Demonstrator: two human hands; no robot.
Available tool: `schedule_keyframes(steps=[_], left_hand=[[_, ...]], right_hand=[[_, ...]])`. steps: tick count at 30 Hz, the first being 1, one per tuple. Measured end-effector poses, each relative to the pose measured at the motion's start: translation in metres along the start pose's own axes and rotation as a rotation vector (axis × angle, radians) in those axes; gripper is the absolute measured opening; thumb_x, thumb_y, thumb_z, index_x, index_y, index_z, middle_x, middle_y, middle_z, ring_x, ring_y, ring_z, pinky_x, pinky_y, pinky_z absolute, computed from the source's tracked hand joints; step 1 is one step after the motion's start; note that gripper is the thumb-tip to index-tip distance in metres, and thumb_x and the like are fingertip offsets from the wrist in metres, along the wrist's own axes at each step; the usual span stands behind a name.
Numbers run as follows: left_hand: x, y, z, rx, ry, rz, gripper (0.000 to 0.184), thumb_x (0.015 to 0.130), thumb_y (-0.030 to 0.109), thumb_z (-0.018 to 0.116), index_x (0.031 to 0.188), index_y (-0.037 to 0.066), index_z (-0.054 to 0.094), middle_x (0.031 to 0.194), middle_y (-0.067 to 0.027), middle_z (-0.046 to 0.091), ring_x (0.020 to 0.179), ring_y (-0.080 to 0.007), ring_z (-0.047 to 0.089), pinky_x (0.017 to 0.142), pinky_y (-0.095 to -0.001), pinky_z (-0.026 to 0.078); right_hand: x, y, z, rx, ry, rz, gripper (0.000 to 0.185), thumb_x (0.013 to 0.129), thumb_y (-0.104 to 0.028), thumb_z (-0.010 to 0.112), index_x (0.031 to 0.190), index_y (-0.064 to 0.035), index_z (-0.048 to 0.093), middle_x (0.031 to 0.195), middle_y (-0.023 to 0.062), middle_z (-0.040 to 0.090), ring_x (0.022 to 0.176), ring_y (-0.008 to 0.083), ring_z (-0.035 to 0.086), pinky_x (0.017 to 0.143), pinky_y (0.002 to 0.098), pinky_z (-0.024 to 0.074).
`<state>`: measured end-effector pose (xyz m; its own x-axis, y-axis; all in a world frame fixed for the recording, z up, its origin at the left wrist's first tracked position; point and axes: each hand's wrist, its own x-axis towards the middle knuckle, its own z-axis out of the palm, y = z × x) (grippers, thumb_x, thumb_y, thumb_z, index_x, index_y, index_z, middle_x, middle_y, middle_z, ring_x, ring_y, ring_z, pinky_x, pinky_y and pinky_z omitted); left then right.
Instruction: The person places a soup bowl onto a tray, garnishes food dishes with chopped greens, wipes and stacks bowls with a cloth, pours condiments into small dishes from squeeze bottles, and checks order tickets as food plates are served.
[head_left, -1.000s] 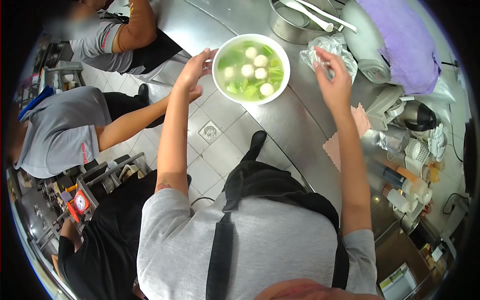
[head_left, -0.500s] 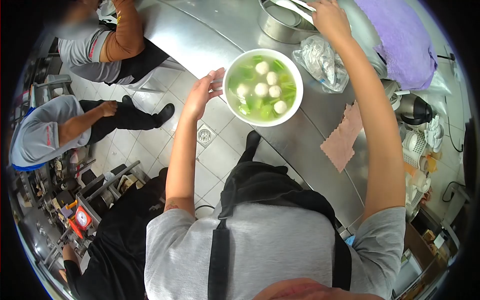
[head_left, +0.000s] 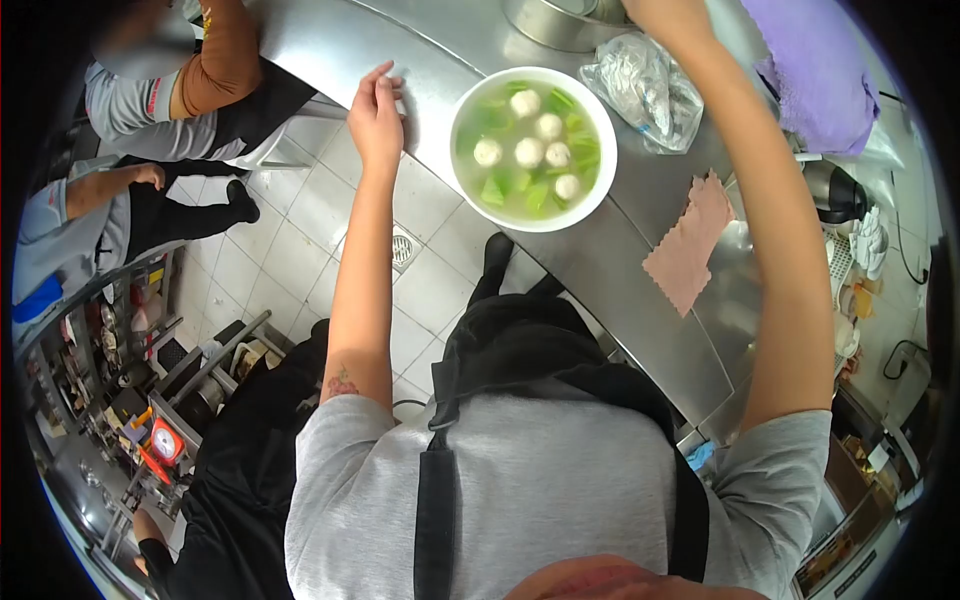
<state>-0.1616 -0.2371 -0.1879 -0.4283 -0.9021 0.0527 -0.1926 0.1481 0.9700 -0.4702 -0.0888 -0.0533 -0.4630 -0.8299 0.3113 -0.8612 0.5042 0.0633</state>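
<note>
White bowl, now clear of left hand, fingers loosely spread; right hand at view's edge, finger state indeterminable.

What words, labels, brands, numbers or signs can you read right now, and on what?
None can be read for certain.
Co-worker's sleeve: red lettering, too small and blurred.
Scale dial: markings too small to read.
Bowl: no text shows.

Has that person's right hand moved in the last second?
Yes. Judged against the metal pot, the right hand has moved forward, from by the plastic bag to nearer the metal pot, now partly out of frame.
</note>
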Motion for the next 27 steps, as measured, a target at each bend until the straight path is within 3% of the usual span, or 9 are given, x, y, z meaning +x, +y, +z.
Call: schedule_keyframes(steps=[3, 6, 9, 10, 13, 16, 19, 22, 27], left_hand=[[0.007, -0.018, 0.008, 0.135, 0.130, 0.089, 0.023, 0.094, 0.017, 0.048, 0.105, 0.010, 0.068, 0.085, -0.0011, 0.070, 0.067, -0.0105, 0.061, 0.061, -0.0260, 0.048], [0.004, -0.016, 0.011, 0.362, 0.210, 0.168, 0.020, 0.090, 0.015, 0.051, 0.099, 0.013, 0.068, 0.081, -0.0005, 0.070, 0.062, -0.0136, 0.062, 0.059, -0.0292, 0.048], [0.002, -0.011, 0.014, 0.397, 0.259, 0.190, 0.018, 0.088, 0.016, 0.052, 0.095, 0.013, 0.068, 0.075, -0.0005, 0.069, 0.063, -0.0152, 0.062, 0.061, -0.0309, 0.048], [0.003, -0.012, 0.015, 0.359, 0.269, 0.205, 0.017, 0.088, 0.016, 0.052, 0.095, 0.013, 0.068, 0.075, -0.0005, 0.069, 0.064, -0.0153, 0.063, 0.061, -0.0307, 0.048], [0.004, -0.015, 0.014, 0.326, 0.264, 0.194, 0.016, 0.087, 0.016, 0.053, 0.093, 0.013, 0.068, 0.075, -0.0007, 0.068, 0.065, -0.0157, 0.063, 0.062, -0.0308, 0.048], [0.004, -0.014, 0.013, 0.388, 0.260, 0.205, 0.016, 0.085, 0.015, 0.053, 0.092, 0.013, 0.068, 0.075, -0.0006, 0.068, 0.065, -0.0158, 0.064, 0.062, -0.0313, 0.048], [0.002, -0.011, 0.015, 0.413, 0.265, 0.200, 0.016, 0.084, 0.015, 0.054, 0.091, 0.013, 0.068, 0.075, -0.0008, 0.068, 0.065, -0.0161, 0.063, 0.062, -0.0319, 0.048], [0.005, -0.015, 0.013, 0.415, 0.275, 0.209, 0.016, 0.084, 0.016, 0.054, 0.089, 0.013, 0.069, 0.074, -0.0015, 0.067, 0.064, -0.0166, 0.062, 0.062, -0.0323, 0.048], [0.005, -0.015, 0.015, 0.389, 0.274, 0.198, 0.015, 0.083, 0.016, 0.055, 0.087, 0.014, 0.069, 0.073, -0.0025, 0.066, 0.063, -0.0172, 0.062, 0.061, -0.0328, 0.048]], right_hand=[[-0.022, -0.021, -0.071, 0.069, -0.228, 0.137, 0.017, 0.079, -0.012, 0.059, 0.089, -0.0047, 0.071, 0.084, 0.0235, 0.065, 0.084, 0.0403, 0.064, 0.078, 0.0471, 0.0500], [-0.060, -0.039, -0.105, 0.300, -0.003, 0.120, 0.027, 0.083, -0.012, 0.059, 0.108, -0.0074, 0.067, 0.092, 0.0229, 0.065, 0.087, 0.0416, 0.062, 0.080, 0.0464, 0.0489], [-0.095, -0.019, -0.050, 0.259, 0.130, 0.077, 0.038, 0.085, -0.008, 0.057, 0.123, -0.0079, 0.060, 0.100, 0.0233, 0.064, 0.091, 0.0410, 0.061, 0.081, 0.0449, 0.0488], [-0.102, -0.019, -0.043, 0.323, -0.065, 0.132, 0.041, 0.086, -0.006, 0.055, 0.127, -0.0088, 0.057, 0.105, 0.0236, 0.063, 0.091, 0.0413, 0.061, 0.081, 0.0437, 0.0488], [-0.115, -0.035, -0.041, 0.520, 0.200, 0.159, 0.039, 0.087, -0.006, 0.053, 0.126, -0.0080, 0.058, 0.102, 0.0239, 0.064, 0.092, 0.0398, 0.062, 0.081, 0.0417, 0.0489], [-0.122, -0.018, -0.022, 0.622, 0.109, 0.290, 0.035, 0.087, -0.009, 0.055, 0.122, -0.0058, 0.061, 0.101, 0.0238, 0.065, 0.094, 0.0377, 0.063, 0.080, 0.0391, 0.0489], [-0.143, -0.027, -0.045, 0.996, 0.107, 0.624, 0.028, 0.096, -0.021, 0.053, 0.119, -0.0123, 0.067, 0.083, 0.0012, 0.064, 0.058, 0.0062, 0.048, 0.053, 0.0210, 0.0406], [-0.180, -0.048, -0.071, 1.351, 0.029, 0.829, 0.034, 0.095, -0.026, 0.059, 0.123, -0.0086, 0.064, 0.070, -0.0032, 0.059, 0.058, 0.0006, 0.044, 0.052, 0.0179, 0.0371], [-0.234, -0.076, -0.079, 1.161, -0.171, 0.734, 0.032, 0.095, -0.025, 0.060, 0.122, -0.0099, 0.065, 0.068, -0.0033, 0.058, 0.062, 0.0012, 0.048, 0.056, 0.0186, 0.0383]])
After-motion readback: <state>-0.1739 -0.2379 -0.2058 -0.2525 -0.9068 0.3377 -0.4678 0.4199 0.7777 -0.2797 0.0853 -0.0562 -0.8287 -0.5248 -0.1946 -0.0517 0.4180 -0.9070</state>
